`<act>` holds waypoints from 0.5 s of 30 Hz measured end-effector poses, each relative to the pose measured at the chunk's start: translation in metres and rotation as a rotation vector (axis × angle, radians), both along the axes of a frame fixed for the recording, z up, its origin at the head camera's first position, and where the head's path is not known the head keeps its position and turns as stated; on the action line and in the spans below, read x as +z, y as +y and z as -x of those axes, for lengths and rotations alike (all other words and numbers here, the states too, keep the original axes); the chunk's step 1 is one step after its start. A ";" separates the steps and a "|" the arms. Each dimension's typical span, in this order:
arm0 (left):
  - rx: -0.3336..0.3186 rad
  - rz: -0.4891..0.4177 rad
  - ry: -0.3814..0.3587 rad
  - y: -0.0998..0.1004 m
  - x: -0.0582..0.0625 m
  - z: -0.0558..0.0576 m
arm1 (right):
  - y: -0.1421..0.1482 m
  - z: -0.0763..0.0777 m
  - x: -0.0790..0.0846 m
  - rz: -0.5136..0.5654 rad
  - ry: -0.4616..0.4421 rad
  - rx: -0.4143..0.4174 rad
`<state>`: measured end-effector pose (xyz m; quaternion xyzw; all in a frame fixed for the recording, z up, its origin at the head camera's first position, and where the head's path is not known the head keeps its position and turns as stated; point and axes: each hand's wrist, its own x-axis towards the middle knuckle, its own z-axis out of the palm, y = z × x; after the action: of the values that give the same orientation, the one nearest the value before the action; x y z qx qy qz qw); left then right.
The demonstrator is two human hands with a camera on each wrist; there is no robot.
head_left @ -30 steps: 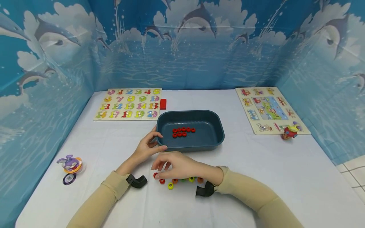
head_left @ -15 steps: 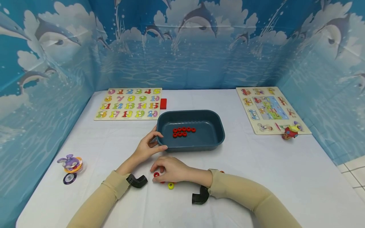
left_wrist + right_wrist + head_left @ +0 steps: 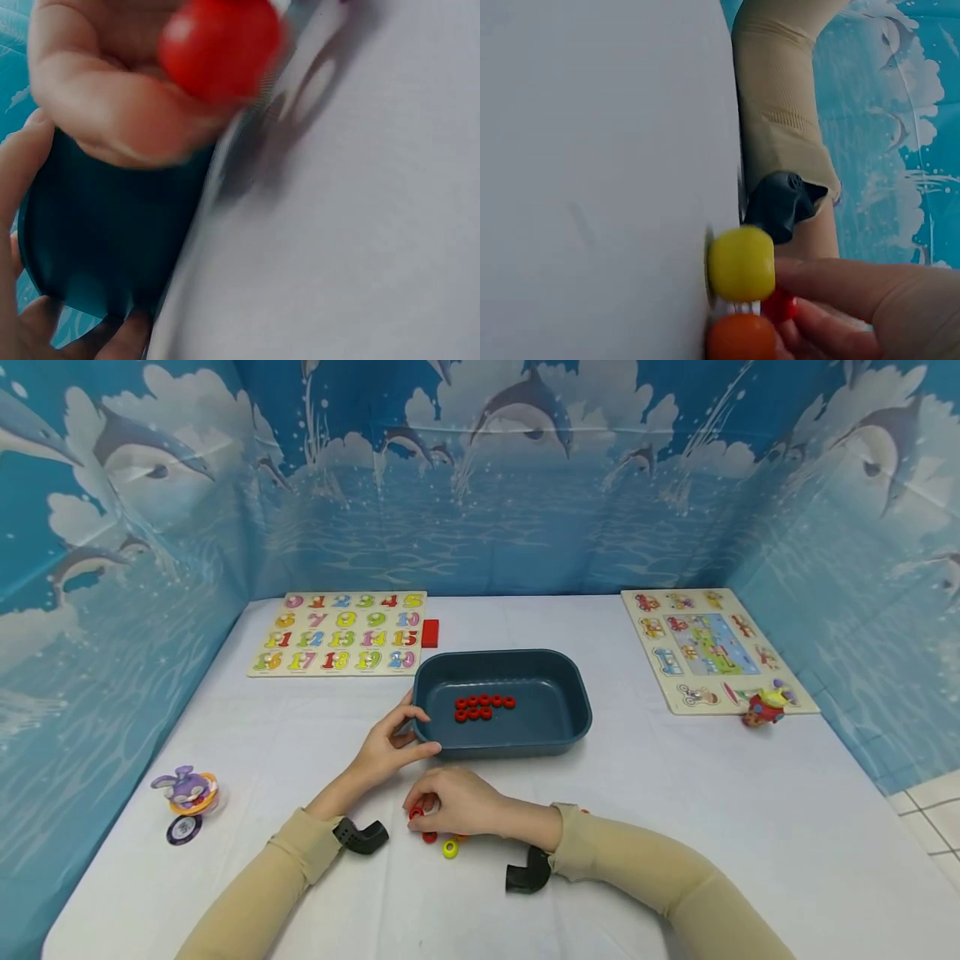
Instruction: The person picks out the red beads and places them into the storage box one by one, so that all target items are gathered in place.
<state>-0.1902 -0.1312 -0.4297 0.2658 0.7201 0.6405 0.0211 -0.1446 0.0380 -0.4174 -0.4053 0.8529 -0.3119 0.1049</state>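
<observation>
My right hand (image 3: 463, 802) pinches a red bead (image 3: 416, 813) between thumb and fingertips, low over the table in front of the tray. In the left wrist view that red bead (image 3: 221, 49) appears large and round. Another red bead (image 3: 430, 837) and a yellow bead (image 3: 450, 849) lie just beneath the hand; an orange bead (image 3: 742, 337) shows in the right wrist view. More of the row is hidden under the right wrist. My left hand (image 3: 381, 750) holds the near left corner of a dark blue tray (image 3: 551, 693), where several red beads (image 3: 473, 702) sit in two rows.
Behind the tray at left lies a number puzzle board (image 3: 337, 635), with a red block (image 3: 430, 633) beside it. A picture puzzle board (image 3: 660, 647) and a small toy figure (image 3: 763, 707) are at right. A purple rabbit toy (image 3: 185, 789) and a round black-and-white disc (image 3: 183, 830) stand left.
My right hand has come down to the left end of the bead row, closed on a red bead and drawn it slightly up and right. The left hand stays on the tray.
</observation>
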 end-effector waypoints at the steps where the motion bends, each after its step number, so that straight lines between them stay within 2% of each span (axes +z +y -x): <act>1: -0.005 -0.005 0.010 -0.001 -0.004 0.002 | 0.002 0.000 0.005 0.004 -0.014 0.002; 2: -0.009 -0.011 0.017 -0.002 -0.008 0.004 | 0.005 0.000 0.010 0.007 -0.030 0.004; 6: -0.026 -0.025 0.034 -0.001 -0.008 0.004 | 0.023 0.005 0.033 0.039 -0.090 0.035; 9: -0.024 -0.020 0.022 0.001 0.003 -0.001 | 0.042 0.014 0.051 0.081 -0.097 0.036; 12: -0.009 -0.009 0.009 0.001 0.004 -0.001 | 0.061 0.026 0.065 0.131 -0.108 -0.006; 15: 0.011 0.010 -0.014 0.001 0.005 -0.002 | 0.077 0.044 0.069 0.165 -0.127 -0.050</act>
<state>-0.1885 -0.1302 -0.4252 0.2573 0.7246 0.6389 0.0241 -0.1883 0.1145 -0.3479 -0.3704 0.8258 -0.4087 0.1172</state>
